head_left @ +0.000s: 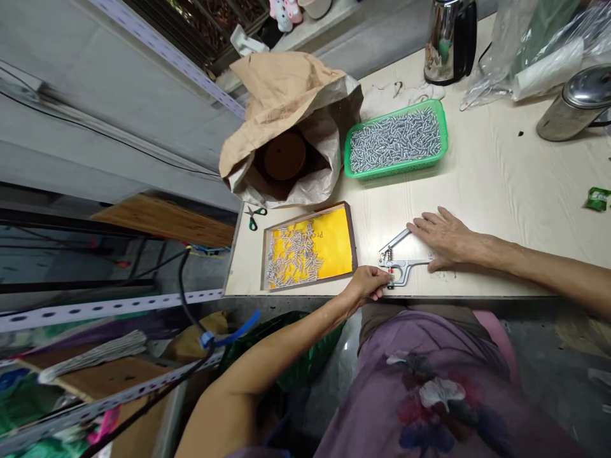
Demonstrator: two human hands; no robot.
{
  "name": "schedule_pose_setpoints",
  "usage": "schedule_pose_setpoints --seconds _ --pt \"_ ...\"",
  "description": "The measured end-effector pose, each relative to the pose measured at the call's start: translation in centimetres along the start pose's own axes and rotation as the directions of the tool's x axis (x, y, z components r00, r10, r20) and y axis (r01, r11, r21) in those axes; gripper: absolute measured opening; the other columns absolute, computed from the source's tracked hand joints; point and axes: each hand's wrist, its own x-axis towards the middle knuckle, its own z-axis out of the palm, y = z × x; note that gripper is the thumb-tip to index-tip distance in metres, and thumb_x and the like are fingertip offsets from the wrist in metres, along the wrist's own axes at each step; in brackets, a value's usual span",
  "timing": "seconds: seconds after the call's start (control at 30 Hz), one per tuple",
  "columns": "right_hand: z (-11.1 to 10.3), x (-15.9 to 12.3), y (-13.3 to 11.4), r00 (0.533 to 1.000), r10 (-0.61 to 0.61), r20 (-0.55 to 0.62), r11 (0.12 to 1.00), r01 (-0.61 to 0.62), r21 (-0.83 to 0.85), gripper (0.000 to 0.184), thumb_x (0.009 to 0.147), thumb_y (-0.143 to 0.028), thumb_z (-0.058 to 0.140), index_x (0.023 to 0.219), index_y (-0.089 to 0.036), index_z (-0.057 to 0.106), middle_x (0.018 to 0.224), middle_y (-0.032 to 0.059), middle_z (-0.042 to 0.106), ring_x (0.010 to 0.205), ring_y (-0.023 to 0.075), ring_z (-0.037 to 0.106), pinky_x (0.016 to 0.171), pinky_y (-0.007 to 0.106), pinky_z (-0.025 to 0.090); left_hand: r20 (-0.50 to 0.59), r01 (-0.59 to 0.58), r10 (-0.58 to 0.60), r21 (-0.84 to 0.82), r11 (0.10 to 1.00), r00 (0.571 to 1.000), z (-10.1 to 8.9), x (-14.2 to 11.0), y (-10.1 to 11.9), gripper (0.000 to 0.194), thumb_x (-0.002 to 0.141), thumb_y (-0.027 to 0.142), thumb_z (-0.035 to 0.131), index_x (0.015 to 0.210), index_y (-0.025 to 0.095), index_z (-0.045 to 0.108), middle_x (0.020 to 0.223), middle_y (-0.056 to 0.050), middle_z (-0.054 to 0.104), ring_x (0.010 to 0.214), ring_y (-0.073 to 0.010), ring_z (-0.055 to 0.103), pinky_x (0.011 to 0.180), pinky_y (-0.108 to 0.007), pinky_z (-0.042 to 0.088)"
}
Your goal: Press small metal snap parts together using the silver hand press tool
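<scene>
A metal hand press plier lies near the front edge of a pale wooden table. My right hand rests over its handles, fingers spread and laid flat along the upper handle. At the tool's jaw, my left hand is pinched closed on something too small to make out. Just left of it lies a shallow wood-framed tray with a yellow bottom and several small metal pieces. A green basket full of the same kind of metal pieces stands behind.
An open brown paper sack stands at the back left, green-handled scissors beside it. A steel kettle, a steel pot and plastic bags fill the back right. Metal racking and a cable lie to the left.
</scene>
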Motion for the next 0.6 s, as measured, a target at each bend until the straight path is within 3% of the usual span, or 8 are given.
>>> schedule_pose_setpoints --seconds 0.17,0.33,0.5,0.6 --pt "-0.8 -0.6 -0.7 1.0 0.006 -0.002 1.0 -0.006 -0.004 0.085 0.065 -0.045 0.079 0.138 -0.023 0.041 0.121 0.0125 0.063 0.111 0.0335 0.053 0.101 0.053 0.034 0.018 -0.015 0.015 -0.019 1.0 1.0 0.0 0.2 -0.4 0.019 0.083 0.026 0.069 0.074 0.01 0.064 0.035 0.009 0.045 0.03 -0.0028 0.04 0.035 -0.013 0.029" --pt "-1.1 -0.6 -1.2 0.993 0.115 0.023 0.993 -0.115 -0.012 0.084 0.057 -0.047 0.083 0.128 -0.016 0.05 0.119 0.0167 0.061 0.105 0.0336 0.053 0.084 0.044 0.043 0.017 -0.014 0.014 -0.019 1.0 1.0 0.2 0.2 -0.5 0.017 0.086 0.025 0.066 0.077 0.009 0.064 0.035 0.008 0.045 0.029 -0.0029 0.039 0.036 -0.013 0.029" --pt "-1.9 -0.3 -1.8 0.989 0.126 0.081 0.99 -0.119 -0.078 0.052 0.062 -0.044 0.083 0.102 -0.017 0.062 0.105 0.0135 0.065 0.097 0.0308 0.055 0.079 0.04 0.043 0.007 -0.022 0.022 0.028 0.999 1.0 0.1 0.3 -0.5 0.018 0.089 0.023 0.061 0.076 0.01 0.062 0.035 0.009 0.044 0.03 -0.0035 0.037 0.037 -0.014 0.029" --pt "-2.2 -0.3 -2.1 0.985 0.136 0.11 0.988 -0.126 -0.094 0.041 0.066 -0.039 0.082 0.095 -0.016 0.063 0.099 0.0129 0.065 0.095 0.0295 0.055 0.077 0.038 0.041 -0.025 -0.112 0.119 0.2 0.973 0.993 0.0 -0.2 -1.1 0.023 0.088 0.031 0.061 0.075 0.011 0.062 0.042 0.007 0.046 0.036 -0.0061 0.045 0.042 -0.017 0.036"
